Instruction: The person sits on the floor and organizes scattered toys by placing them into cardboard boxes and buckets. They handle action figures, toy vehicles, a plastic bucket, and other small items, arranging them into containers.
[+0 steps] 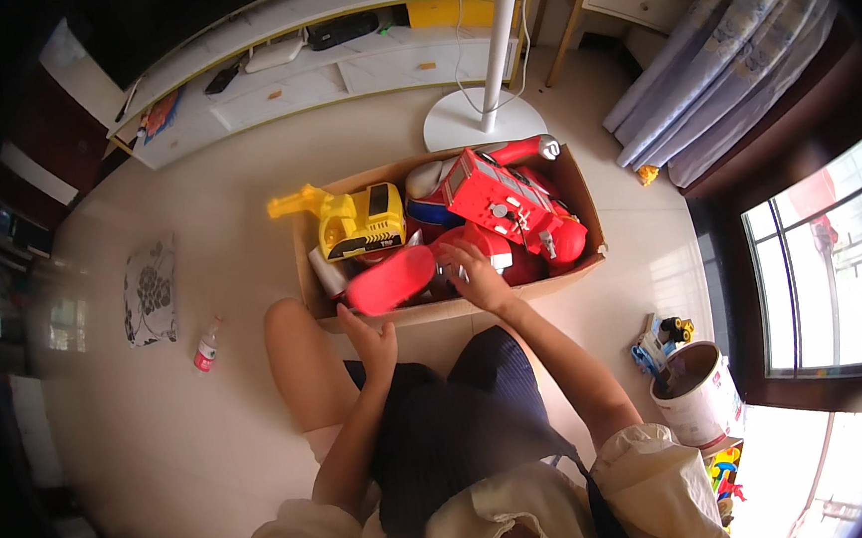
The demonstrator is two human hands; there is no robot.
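Observation:
A cardboard box (463, 306) full of toys stands on the floor before me. A red oval toy part (390, 281), slightly blurred, lies or hangs over the box's near left side. My left hand (371, 344) is just below it, fingers apart; whether it touches the part cannot be told. My right hand (474, 275) reaches over the near edge with spread fingers, beside red and white toy pieces. A yellow toy excavator (362, 221) rests at the box's left end, its arm jutting past the rim. A red toy vehicle (503, 200) lies tilted on the right, above a red and silver toy figure (428, 181).
Behind the box stand a round white base with a pole (484, 119) and a low marble-patterned cabinet (380, 74). Left on the floor are a plastic bottle (207, 348) and a floral-patterned flat item (150, 292). A white bucket (702, 400) and small toys are at right.

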